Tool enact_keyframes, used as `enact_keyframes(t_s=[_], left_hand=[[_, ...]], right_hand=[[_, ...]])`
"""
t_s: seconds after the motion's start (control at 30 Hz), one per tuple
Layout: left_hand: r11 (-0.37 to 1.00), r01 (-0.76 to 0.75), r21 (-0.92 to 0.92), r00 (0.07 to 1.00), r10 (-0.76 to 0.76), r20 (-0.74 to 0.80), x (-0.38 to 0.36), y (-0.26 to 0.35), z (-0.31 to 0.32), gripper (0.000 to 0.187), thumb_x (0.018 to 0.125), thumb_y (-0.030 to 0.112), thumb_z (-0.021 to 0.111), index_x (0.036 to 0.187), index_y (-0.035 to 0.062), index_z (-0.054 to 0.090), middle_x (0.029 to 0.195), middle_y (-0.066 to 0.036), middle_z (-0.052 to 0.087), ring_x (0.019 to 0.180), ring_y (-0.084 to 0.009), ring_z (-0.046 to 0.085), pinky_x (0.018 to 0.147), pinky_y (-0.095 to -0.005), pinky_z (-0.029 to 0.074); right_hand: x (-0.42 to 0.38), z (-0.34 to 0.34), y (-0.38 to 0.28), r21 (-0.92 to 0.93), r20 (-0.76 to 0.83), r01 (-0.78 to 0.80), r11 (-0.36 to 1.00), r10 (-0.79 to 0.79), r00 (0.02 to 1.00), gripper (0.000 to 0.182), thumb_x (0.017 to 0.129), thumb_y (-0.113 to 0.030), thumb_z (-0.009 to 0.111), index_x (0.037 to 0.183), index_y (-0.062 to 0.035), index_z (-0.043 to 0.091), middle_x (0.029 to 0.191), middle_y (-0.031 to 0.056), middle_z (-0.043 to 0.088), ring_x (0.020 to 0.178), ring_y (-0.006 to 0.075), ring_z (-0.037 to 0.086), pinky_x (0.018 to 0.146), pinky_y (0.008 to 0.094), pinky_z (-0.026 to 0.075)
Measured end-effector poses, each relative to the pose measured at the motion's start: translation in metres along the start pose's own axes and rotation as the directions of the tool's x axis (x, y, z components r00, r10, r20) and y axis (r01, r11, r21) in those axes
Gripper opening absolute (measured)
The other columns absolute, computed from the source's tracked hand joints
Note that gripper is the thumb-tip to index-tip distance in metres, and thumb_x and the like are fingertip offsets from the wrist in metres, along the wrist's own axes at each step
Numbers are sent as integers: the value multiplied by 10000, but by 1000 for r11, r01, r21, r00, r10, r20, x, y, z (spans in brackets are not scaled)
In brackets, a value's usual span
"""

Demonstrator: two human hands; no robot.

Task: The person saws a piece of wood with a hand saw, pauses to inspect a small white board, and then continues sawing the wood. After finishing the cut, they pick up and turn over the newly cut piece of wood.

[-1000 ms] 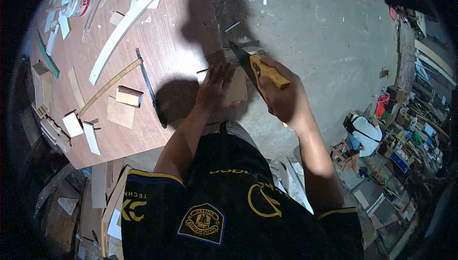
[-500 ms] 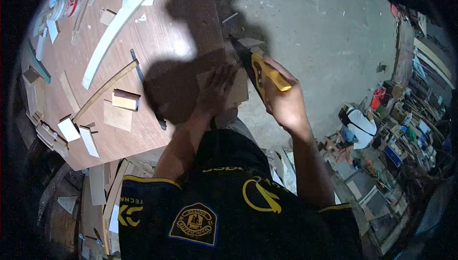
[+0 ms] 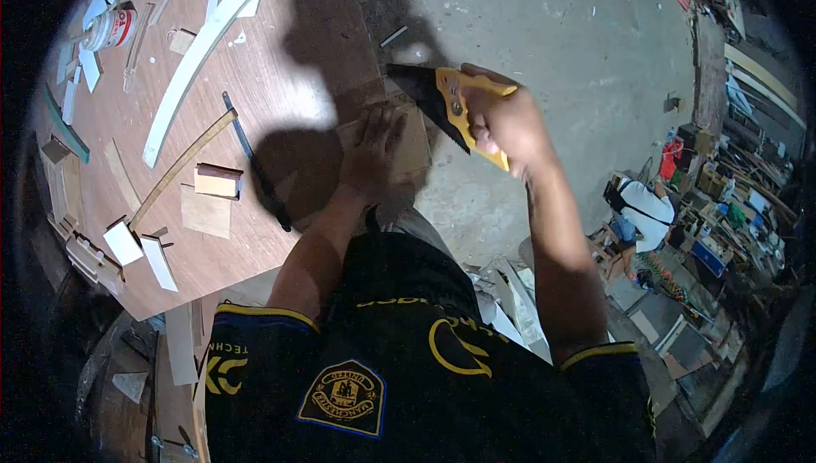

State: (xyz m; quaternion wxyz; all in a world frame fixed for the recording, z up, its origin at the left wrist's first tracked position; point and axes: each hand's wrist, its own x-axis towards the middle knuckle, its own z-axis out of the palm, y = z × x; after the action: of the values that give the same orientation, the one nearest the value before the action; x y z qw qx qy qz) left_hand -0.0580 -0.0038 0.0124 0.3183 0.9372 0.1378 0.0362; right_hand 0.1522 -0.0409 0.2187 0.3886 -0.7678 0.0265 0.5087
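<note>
My right hand (image 3: 508,127) is wrapped round the yellow handle of a hand saw (image 3: 456,104), whose dark blade points left, past the table's right edge. A thin square wooden board (image 3: 411,142) lies at that edge and juts out over the floor. My left hand (image 3: 374,144) rests flat on the board, fingers stretched out, in shadow. The saw's tip is above the far side of the board; whether it touches cannot be told.
The brown table (image 3: 280,55) carries a long curved white strip (image 3: 200,42), a dark thin tool (image 3: 255,165), small wood pieces and a white-and-red can (image 3: 115,28). Another person (image 3: 643,212) crouches on the right among scrap. Offcuts lie on the floor below.
The saw has turned, its handle swinging up and outward and its blade now lying flatter. An offcut near the blade is no longer visible. My left hand stays on the board.
</note>
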Motion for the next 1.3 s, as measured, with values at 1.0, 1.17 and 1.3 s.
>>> enact_keyframes(t_s=[1.0,1.17,1.3], left_hand=[[899,-22,438,959,-104,262,10,31,-14,1156,699,755,645,1563,68,300,1608,-168,278,1506,-314,224,1245,-475,116],[986,153,66,978,-142,-153,0,33,-4,1189,603,653,795,1523,40,359,1472,-147,348,1412,-318,295,1203,-501,196],[987,124,97,987,-113,-114,0,23,0,1191,592,659,806,1508,30,377,1482,-158,344,1417,-330,295,1201,-515,201]], right_hand=[[-93,10,173,-274,-141,650,709,-698,702,510,936,11,586,1438,-27,504,1313,240,626,1196,343,643,990,385,511],[-80,6,155,-262,-64,577,773,-611,789,493,940,-3,590,1427,-59,531,1278,233,651,1178,324,657,979,365,518],[-76,3,168,-221,-78,683,696,-710,699,513,925,-1,602,1428,-77,539,1270,243,651,1160,311,669,939,349,535]])
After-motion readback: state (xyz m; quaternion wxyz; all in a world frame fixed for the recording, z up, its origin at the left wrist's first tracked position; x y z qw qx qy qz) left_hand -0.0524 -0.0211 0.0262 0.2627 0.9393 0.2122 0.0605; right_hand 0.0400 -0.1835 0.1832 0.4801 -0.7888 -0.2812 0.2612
